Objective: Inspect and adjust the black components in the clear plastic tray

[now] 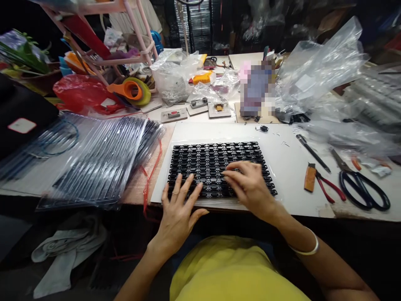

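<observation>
A clear tray (270, 168) lies on a white board, filled with rows of small black parts (213, 156). My left hand (179, 209) rests with fingers spread over the tray's front left corner, fingertips touching the parts. Toward the front right of the tray, my right hand (250, 184) has thumb and fingers pinched together just above or on the rows. Whatever sits between those fingertips is too small or hidden to make out. One loose black part (264, 128) lies on the board behind the tray.
Stacked clear trays (100, 159) stand at the left, a red string (149, 175) beside them. On the right are a pen (313, 153), red-handled pliers (328, 188) and large scissors (363, 188). Plastic bags (326, 71), a tape dispenser (131, 90) and a pink rack (138, 29) stand behind.
</observation>
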{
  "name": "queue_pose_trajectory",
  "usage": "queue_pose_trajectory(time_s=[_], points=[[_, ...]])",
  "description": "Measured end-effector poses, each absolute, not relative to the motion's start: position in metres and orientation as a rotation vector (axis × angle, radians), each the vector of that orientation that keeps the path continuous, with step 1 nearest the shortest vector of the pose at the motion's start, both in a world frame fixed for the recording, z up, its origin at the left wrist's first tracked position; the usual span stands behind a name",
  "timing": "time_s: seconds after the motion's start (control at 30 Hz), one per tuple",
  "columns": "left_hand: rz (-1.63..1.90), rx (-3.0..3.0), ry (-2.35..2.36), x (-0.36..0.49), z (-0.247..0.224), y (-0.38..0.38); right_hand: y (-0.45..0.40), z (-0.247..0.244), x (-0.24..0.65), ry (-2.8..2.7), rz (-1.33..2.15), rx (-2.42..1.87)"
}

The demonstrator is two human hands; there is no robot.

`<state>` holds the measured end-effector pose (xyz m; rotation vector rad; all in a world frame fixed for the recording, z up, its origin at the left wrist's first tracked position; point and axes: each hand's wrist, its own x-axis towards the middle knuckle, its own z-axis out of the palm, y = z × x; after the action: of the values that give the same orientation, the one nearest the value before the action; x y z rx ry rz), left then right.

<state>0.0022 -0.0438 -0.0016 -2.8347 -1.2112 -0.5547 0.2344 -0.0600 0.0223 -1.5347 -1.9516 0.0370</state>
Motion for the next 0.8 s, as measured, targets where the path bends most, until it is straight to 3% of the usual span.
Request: queue_pose_trajectory(time_s=[0.2,0.47,0.67,0.8], points=[[-0.713,-2.721,-1.565,-0.03,-0.015,-0.029,-0.08,0.016,0.317,-1.566,-0.259,-1.839],[-0.688,-2.807,-1.604,-0.034,-0.017,-0.024,-0.092,-0.012,0.331,-1.482,-0.122,-1.876],[-0.946,-2.797,-1.524,-0.001,0.009,-0.029,-0.075,0.019,0.295,-1.901,0.091,-1.547],[-1.131,-2.878,-1.312,0.028,0.016,-0.034,-0.061,0.017,0.272,-2.099,0.037,-1.57]])
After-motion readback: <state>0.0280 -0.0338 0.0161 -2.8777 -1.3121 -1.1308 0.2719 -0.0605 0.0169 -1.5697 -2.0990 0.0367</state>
